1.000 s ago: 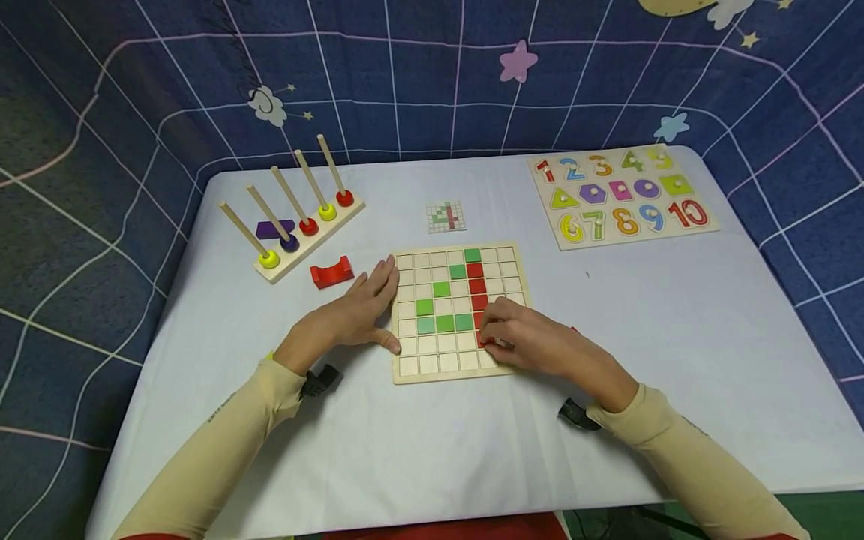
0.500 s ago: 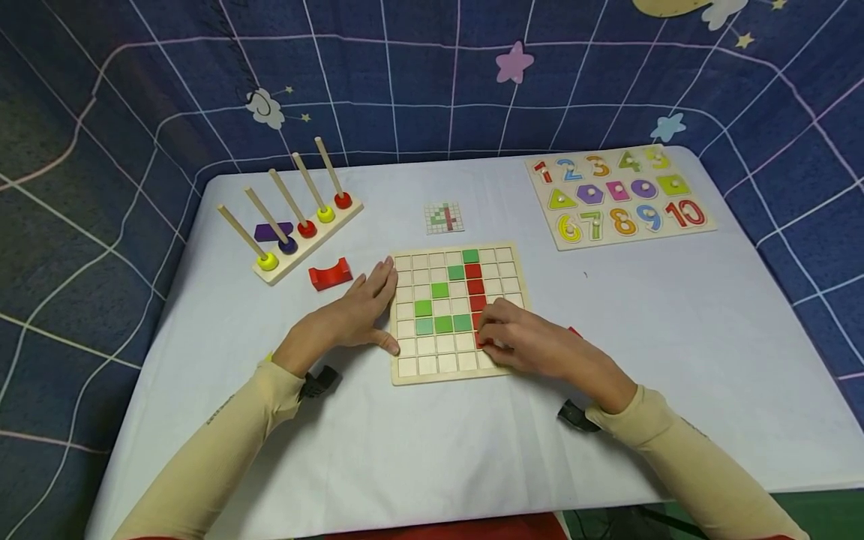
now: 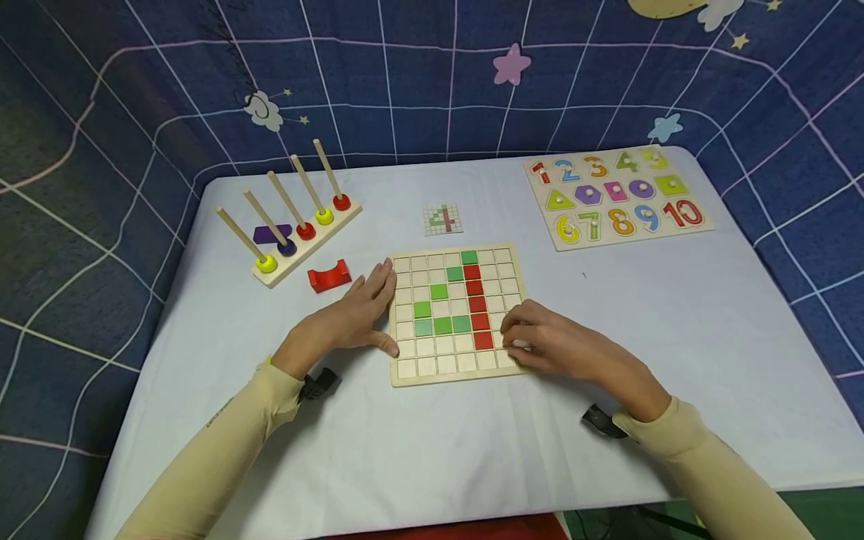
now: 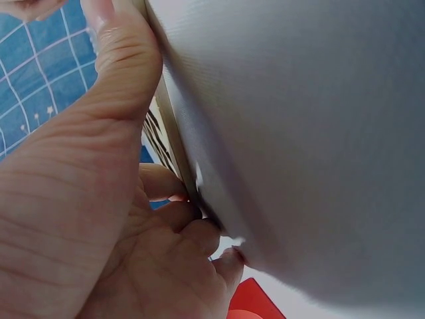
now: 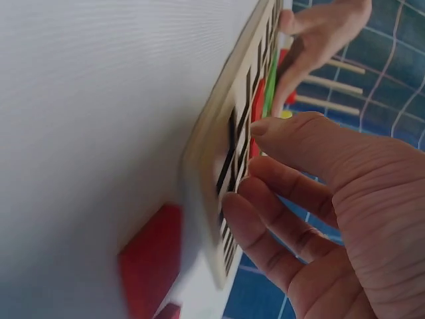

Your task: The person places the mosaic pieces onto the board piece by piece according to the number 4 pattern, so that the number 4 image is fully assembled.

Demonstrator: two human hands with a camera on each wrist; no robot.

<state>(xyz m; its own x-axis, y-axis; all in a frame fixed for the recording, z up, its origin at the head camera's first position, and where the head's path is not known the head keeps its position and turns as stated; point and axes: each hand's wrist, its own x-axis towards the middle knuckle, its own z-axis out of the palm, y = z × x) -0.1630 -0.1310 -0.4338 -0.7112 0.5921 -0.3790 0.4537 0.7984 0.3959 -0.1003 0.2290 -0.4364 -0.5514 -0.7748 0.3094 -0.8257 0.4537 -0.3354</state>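
On grid board (image 3: 454, 371) | left hand (image 3: 361, 311) flat, steadying left edge | right hand (image 3: 550, 345) loosely curled, empty, beside red tiles (image 3: 478, 305)

Peg stacker (image 3: 293, 217), red arch block (image 3: 328, 276), number puzzle board (image 3: 617, 196), small pattern card (image 3: 442, 219)

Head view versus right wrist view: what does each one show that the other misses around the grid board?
Only the head view shows the number puzzle, the small pattern card, the red arch block and the green tiles' diagonal layout. Only the right wrist view shows red pieces lying on the table just off the board's edge, under the right hand. Both show the grid board, the peg rack and the left hand at the board's far edge.
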